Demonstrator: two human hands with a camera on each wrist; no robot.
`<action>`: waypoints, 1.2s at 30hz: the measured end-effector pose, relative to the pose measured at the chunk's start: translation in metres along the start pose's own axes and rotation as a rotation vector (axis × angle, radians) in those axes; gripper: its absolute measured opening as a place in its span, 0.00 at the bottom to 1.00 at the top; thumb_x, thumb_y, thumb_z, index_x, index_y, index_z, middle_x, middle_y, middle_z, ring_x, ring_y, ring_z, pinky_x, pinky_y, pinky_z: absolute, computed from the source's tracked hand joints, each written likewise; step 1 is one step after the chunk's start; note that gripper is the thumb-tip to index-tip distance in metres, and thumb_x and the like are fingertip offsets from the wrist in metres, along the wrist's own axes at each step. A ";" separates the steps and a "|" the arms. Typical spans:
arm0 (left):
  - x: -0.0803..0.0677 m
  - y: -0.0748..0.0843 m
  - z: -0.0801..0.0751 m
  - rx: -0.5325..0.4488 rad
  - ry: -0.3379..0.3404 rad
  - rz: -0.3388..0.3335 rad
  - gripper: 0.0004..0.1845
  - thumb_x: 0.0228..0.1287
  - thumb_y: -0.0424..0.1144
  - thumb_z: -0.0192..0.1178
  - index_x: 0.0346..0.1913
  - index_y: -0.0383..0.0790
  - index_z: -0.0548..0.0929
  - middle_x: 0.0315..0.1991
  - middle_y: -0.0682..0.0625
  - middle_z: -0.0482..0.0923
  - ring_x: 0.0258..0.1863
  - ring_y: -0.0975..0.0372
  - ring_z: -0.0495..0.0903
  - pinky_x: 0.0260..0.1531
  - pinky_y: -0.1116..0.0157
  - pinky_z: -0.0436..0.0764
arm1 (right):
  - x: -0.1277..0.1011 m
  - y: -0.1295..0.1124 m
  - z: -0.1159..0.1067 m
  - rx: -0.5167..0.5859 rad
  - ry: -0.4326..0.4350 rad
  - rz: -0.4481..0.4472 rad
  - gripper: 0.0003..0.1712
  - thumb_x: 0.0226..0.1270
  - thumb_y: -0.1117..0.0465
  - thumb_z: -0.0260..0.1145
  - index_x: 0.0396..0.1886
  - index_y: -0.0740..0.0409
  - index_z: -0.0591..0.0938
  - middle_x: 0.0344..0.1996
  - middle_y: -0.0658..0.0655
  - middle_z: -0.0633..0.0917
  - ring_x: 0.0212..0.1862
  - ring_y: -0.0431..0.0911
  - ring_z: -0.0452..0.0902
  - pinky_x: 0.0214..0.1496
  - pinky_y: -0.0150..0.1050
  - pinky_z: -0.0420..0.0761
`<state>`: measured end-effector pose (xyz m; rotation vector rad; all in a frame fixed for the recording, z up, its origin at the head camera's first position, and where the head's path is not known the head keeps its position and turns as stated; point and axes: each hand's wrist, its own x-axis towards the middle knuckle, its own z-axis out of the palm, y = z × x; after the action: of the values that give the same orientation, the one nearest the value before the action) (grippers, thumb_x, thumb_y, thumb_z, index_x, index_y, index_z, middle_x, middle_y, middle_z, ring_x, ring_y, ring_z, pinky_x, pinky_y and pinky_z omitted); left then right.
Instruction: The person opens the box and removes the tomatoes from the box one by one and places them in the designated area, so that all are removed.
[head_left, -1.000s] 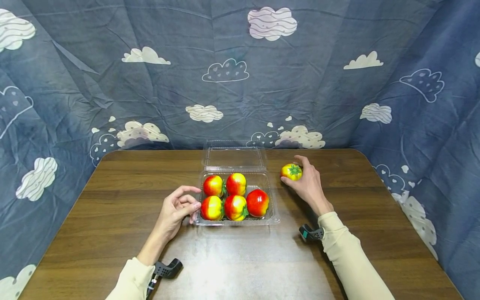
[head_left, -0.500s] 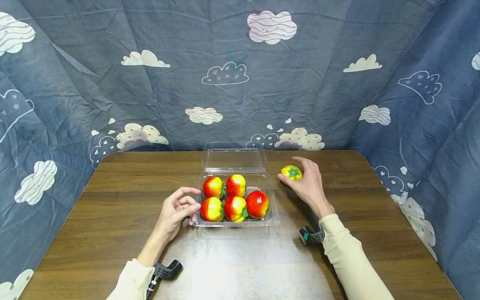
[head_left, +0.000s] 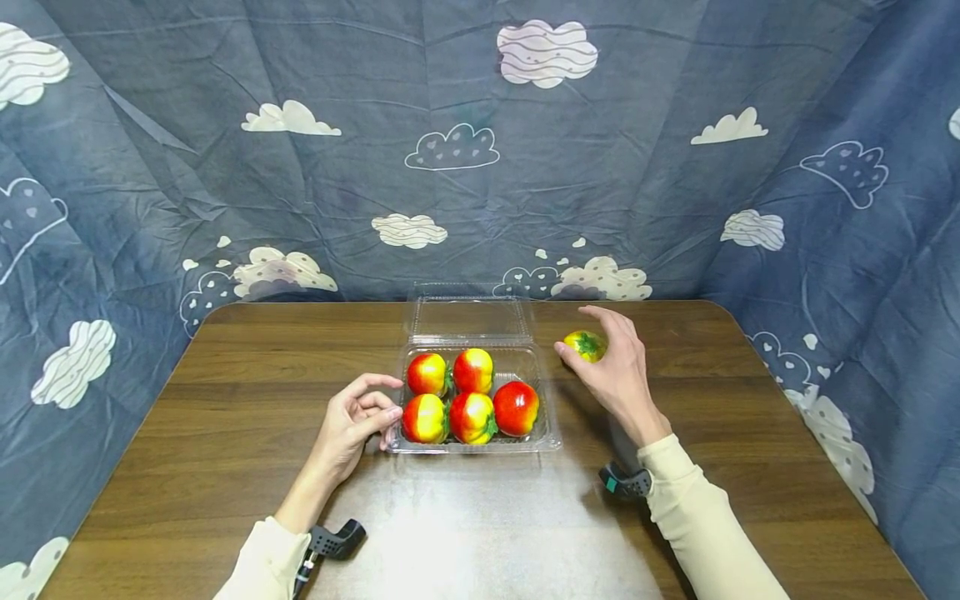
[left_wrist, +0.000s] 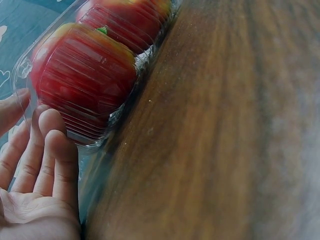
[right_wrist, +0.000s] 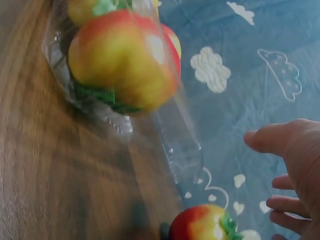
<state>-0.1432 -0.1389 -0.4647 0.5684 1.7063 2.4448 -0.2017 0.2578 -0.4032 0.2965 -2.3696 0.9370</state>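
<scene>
Person wears a plain top; both sleeves long, pale cream, smooth fabric with soft creases. Left sleeve (head_left: 258, 567) ends at the wrist, edge slightly rumpled; right sleeve (head_left: 705, 525) shows folds near its cuff. Left hand (head_left: 352, 425) and right hand (head_left: 618, 371) bare. At each cuff, a black wrist-worn camera unit. Left unit (head_left: 337, 540): angular outer block, curved bracket section pierced by small round holes; a thin cable (head_left: 303, 574), dark with a pale segment, runs down beside the sleeve. Right unit (head_left: 626, 482): similar perforated black bracket, plus a small green patch (head_left: 611, 483) on the inward-facing block. Finer markings too small to read.
</scene>
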 end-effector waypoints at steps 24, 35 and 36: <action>-0.002 -0.001 0.002 0.008 0.007 0.003 0.20 0.69 0.20 0.61 0.62 0.20 0.71 0.30 0.46 0.85 0.19 0.62 0.80 0.17 0.70 0.81 | -0.023 -0.045 -0.002 0.046 -0.224 -0.189 0.30 0.59 0.57 0.81 0.59 0.62 0.83 0.53 0.60 0.88 0.55 0.56 0.83 0.57 0.51 0.81; -0.002 -0.002 0.001 0.010 0.008 0.001 0.20 0.69 0.19 0.60 0.62 0.20 0.71 0.30 0.47 0.85 0.19 0.62 0.81 0.17 0.70 0.81 | -0.028 -0.055 -0.003 0.061 -0.366 -0.232 0.31 0.59 0.55 0.82 0.61 0.60 0.83 0.57 0.58 0.87 0.60 0.53 0.83 0.65 0.52 0.81; -0.002 -0.003 0.001 0.009 0.007 0.002 0.20 0.69 0.19 0.60 0.62 0.20 0.71 0.30 0.47 0.85 0.19 0.62 0.81 0.17 0.70 0.81 | -0.028 -0.055 -0.003 0.057 -0.380 -0.234 0.32 0.59 0.55 0.82 0.61 0.60 0.83 0.57 0.58 0.87 0.60 0.53 0.83 0.65 0.52 0.81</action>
<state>-0.1410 -0.1375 -0.4675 0.5630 1.7214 2.4448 -0.1559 0.2192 -0.3871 0.8194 -2.5723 0.8991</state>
